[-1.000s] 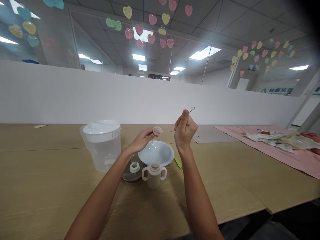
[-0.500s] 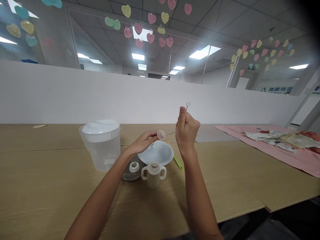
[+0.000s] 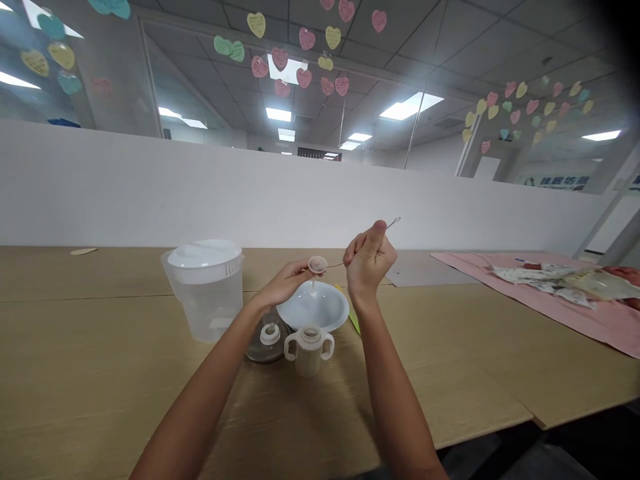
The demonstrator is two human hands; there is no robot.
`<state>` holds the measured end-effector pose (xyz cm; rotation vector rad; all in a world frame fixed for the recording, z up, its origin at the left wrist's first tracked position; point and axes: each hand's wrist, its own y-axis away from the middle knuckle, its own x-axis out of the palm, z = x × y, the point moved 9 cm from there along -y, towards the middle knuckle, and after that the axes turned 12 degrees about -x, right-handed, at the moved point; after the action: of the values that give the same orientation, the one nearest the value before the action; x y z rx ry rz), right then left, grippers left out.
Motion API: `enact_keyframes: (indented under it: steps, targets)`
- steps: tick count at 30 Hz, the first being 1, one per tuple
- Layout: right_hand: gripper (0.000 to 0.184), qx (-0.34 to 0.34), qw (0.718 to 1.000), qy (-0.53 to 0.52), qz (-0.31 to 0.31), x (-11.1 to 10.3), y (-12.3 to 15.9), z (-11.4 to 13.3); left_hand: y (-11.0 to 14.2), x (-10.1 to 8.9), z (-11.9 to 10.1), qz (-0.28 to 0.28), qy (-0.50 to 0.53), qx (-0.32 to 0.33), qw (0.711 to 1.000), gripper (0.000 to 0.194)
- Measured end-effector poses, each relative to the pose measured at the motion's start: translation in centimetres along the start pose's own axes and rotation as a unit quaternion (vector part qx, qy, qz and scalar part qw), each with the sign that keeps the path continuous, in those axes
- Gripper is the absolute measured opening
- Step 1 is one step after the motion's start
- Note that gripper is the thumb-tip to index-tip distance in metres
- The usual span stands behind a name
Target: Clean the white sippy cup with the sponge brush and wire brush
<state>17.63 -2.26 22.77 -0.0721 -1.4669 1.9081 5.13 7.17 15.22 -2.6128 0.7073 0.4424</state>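
Two grips: left hand [image 3: 284, 283] pinches cup-shaped piece [image 3: 317, 265], stem [image 3: 313, 286] down; right hand [image 3: 371, 259] clenches wire tool [image 3: 335, 266], looped end [image 3: 397, 220] up-right.

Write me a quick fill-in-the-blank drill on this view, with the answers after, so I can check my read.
1. The right hand grips a wire tool, while the small clear piece is held in the ____.
2. The bottle in front of the bowl has ____ handles.
3. As the camera sees it, the bowl stands to the ____ of the lidded container.
4. The cloth at the table's far right is ____.

Missing words: left hand; two; right; pink.
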Motion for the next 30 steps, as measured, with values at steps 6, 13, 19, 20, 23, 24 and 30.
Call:
enact_keyframes:
  steps: [6, 13, 19, 20, 23, 24, 30]
  targets:
    - [0.050, -0.035, 0.997, 0.070, -0.019, -1.8, -1.4, -0.6, 0.9, -0.1, -0.7, 0.039, 0.008, -0.009, 0.999, 0.032]
    - [0.049, -0.040, 0.997, 0.038, -0.045, -1.3, -0.2, 0.9, 1.4, 2.8, -2.2, 0.094, -0.080, 0.017, 0.992, 0.031]
    - [0.051, -0.070, 0.994, 0.066, 0.041, -0.1, -0.5, 0.3, 1.0, 1.7, -0.9, 0.082, -0.021, -0.010, 0.996, 0.032]
    - [0.051, -0.090, 0.992, 0.087, 0.021, -0.7, -0.6, 0.1, 1.0, 1.4, -0.9, 0.073, -0.017, -0.013, 0.997, 0.032]
    - [0.052, -0.141, 0.981, 0.121, -0.050, -2.4, -0.8, -0.1, 1.2, 1.2, -1.1, 0.067, -0.026, -0.004, 0.997, 0.031]
    - [0.052, -0.152, 0.979, 0.123, -0.067, -2.8, -0.7, -0.1, 1.2, 1.5, -1.3, 0.073, -0.036, 0.002, 0.997, 0.030]
    - [0.054, -0.119, 0.988, 0.067, -0.071, -1.9, 0.4, 1.2, 1.2, 2.8, -1.8, 0.092, -0.092, 0.028, 0.991, 0.031]
